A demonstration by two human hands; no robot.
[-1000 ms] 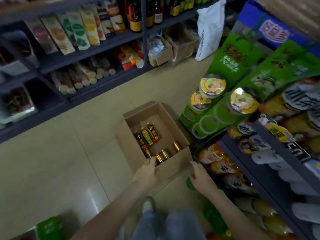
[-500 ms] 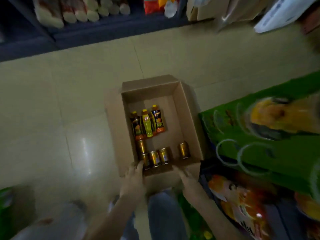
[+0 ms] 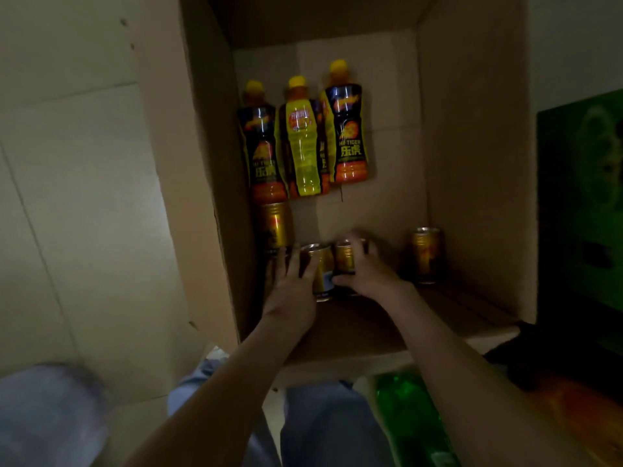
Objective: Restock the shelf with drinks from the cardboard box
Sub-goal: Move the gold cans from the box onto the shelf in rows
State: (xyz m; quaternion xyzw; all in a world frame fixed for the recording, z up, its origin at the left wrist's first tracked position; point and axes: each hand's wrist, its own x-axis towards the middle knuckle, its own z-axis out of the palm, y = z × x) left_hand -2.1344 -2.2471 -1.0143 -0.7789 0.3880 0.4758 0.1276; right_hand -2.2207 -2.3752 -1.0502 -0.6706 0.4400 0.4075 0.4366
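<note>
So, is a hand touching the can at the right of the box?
No, that can stands alone; the left hand and the right hand are both at the cans to its left.

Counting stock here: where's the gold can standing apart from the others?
Head view: the lone gold can stands by the right wall of the cardboard box, just right of the right hand, which grips another can.

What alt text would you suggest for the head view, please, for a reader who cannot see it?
Two hands reach into an open cardboard box: the right hand grips a gold can, the left hand touches the next can. Three bottles lie side by side further in; a lone can sits at the right.
</note>
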